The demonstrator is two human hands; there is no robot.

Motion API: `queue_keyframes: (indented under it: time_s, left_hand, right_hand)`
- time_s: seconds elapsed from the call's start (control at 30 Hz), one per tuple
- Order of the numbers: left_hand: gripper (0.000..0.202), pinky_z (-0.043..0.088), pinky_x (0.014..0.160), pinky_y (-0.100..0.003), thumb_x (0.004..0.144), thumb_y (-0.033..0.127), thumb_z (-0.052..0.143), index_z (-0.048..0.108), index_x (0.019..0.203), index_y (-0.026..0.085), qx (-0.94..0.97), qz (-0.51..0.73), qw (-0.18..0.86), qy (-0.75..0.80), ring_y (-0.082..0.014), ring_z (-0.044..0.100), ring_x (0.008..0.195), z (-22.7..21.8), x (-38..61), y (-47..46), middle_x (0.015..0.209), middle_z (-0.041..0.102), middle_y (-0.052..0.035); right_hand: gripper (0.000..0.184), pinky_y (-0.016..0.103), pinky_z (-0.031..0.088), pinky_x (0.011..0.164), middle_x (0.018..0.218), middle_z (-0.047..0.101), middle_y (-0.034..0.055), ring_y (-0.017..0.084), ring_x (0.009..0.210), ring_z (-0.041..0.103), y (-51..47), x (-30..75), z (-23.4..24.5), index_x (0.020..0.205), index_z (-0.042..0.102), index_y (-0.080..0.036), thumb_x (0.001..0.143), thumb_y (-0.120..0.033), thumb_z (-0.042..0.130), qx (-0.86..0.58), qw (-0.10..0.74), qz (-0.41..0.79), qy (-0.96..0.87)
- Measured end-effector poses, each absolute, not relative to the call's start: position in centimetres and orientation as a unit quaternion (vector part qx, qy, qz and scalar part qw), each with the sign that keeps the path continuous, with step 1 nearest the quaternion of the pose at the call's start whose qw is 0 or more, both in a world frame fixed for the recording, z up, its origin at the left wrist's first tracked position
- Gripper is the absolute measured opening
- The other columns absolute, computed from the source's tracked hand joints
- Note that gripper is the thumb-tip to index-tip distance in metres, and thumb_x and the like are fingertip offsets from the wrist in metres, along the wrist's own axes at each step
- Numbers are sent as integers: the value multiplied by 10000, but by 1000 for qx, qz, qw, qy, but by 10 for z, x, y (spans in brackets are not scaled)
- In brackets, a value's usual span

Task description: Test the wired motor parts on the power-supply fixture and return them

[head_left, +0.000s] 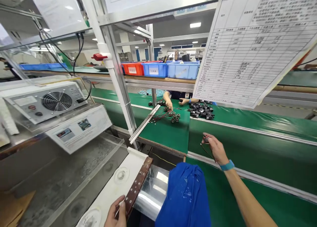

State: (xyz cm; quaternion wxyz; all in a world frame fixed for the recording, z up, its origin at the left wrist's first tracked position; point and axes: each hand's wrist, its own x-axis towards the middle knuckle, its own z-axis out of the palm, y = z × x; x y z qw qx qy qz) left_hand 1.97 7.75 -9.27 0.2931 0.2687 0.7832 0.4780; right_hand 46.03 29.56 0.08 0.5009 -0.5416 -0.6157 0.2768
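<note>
My right hand (216, 148), with a teal band at its wrist, is raised over the green conveyor at the right. Its fingers are closed on a small dark part with thin wires (206, 139), the wires dangling below. At the bottom my left hand (117, 213) is closed in a pinch beside a brown strip with metal-rimmed holes (137, 184). Something thin and pale shows between its fingertips, too small to name. Several round metallic parts with red and black wires (175, 117) lie on the green table ahead.
Across the table a co-worker's hands (168, 103) are near a pile of black parts (201, 111). At left stands a grey machine with a fan (56, 101). A blue cloth (185, 194) is in front of me. A printed sheet (247, 48) hangs at right; a white pipe (116, 85) rises at left.
</note>
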Motion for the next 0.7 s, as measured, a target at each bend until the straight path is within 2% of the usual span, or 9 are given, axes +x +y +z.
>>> queue_keyframes:
  time_s: [0.07, 0.13, 0.23, 0.3, 0.37, 0.4, 0.47, 0.57, 0.7]
  left_hand:
    - [527, 474, 1024, -427, 704, 595, 594, 695, 1040, 202, 315, 515, 268, 750, -325, 620, 1153, -68, 44, 87, 1135, 728, -93]
    - [529, 406, 1094, -432, 760, 592, 590, 682, 1107, 203, 365, 543, 290, 698, -316, 557, 1244, -38, 77, 90, 1250, 678, -102]
    - [532, 318, 1154, -436, 827, 553, 602, 637, 1228, 204, 426, 569, 355, 607, -304, 489, 1316, 2, 124, 82, 1371, 597, -122]
    - [656, 303, 1159, -428, 820, 588, 627, 550, 1340, 196, 436, 603, 420, 520, -307, 467, 1335, 18, 145, 72, 1423, 546, -144]
    - [761, 357, 1109, -418, 801, 668, 603, 503, 1372, 176, 402, 655, 486, 418, -307, 506, 1292, 20, 152, 61, 1399, 553, -171]
    - [746, 415, 1038, -404, 793, 695, 589, 538, 1317, 166, 359, 680, 505, 392, -299, 561, 1220, 15, 151, 56, 1329, 598, -178]
    - [625, 481, 844, -347, 781, 702, 603, 617, 1088, 158, 234, 721, 516, 398, -246, 658, 980, 0, 139, 39, 1064, 698, -147]
    - [522, 438, 635, -274, 712, 663, 709, 567, 854, 181, 45, 750, 489, 444, -172, 644, 676, -31, 111, 0, 684, 652, -24]
    - [574, 383, 555, -246, 620, 673, 773, 549, 835, 190, -43, 762, 472, 441, -153, 618, 572, -59, 85, -60, 566, 578, 36]
  right_hand:
    - [615, 356, 525, 744, 817, 631, 81, 212, 764, 611, 277, 443, 38, 1322, 526, -140, 961, -588, 310, -484, 539, 330, -605]
    - [577, 329, 506, 609, 699, 572, 40, 187, 630, 564, 257, 411, 76, 1265, 560, -163, 949, -601, 359, -432, 522, 405, -614]
    - [477, 288, 451, 494, 624, 530, 6, 158, 529, 515, 229, 338, 116, 1161, 607, -205, 928, -591, 451, -354, 446, 536, -623]
    - [446, 258, 416, 453, 613, 532, -7, 133, 487, 487, 214, 273, 123, 1092, 620, -205, 912, -593, 493, -314, 368, 605, -632]
    - [414, 222, 370, 417, 588, 534, -22, 106, 453, 455, 200, 199, 110, 992, 620, -185, 899, -577, 523, -296, 278, 633, -659]
    - [391, 205, 342, 401, 566, 533, -30, 96, 438, 443, 192, 160, 96, 941, 612, -175, 893, -556, 538, -295, 230, 629, -681]
    - [338, 183, 290, 373, 507, 521, -43, 82, 401, 418, 172, 85, 58, 863, 594, -161, 888, -495, 549, -302, 135, 600, -729]
    - [286, 192, 279, 353, 455, 502, -42, 81, 351, 395, 137, -4, -9, 762, 592, -148, 895, -388, 512, -315, -2, 549, -774]
    - [337, 231, 378, 388, 470, 554, 21, 110, 340, 450, 106, -61, -78, 645, 606, -138, 888, -343, 494, -352, -125, 461, -805]
